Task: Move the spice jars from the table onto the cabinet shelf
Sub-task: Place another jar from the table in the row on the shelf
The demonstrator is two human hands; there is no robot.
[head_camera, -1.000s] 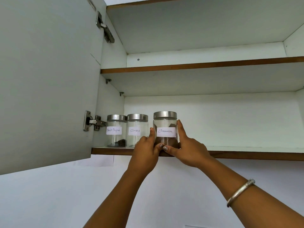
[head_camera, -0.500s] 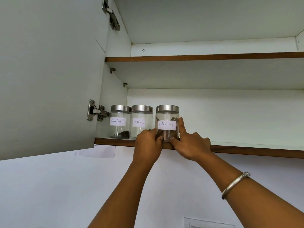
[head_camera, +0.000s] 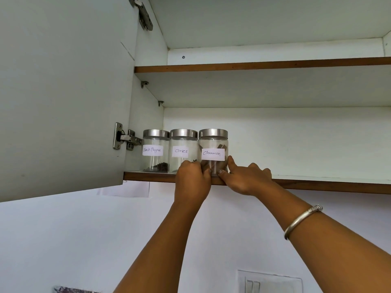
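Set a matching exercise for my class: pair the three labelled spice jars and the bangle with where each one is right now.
Column one:
1. Black Pepper jar
2. Cloves jar
3. Cinnamon jar
4. bangle

Column two:
A. worn on the right arm
B. held by the left hand and the right hand
C. middle of the row
D. nearest the door hinge

Pairs: 1-D, 2-C, 3-B, 4-A.

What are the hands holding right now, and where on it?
The Cinnamon jar, near its base: left hand on its left side, right hand on its right.
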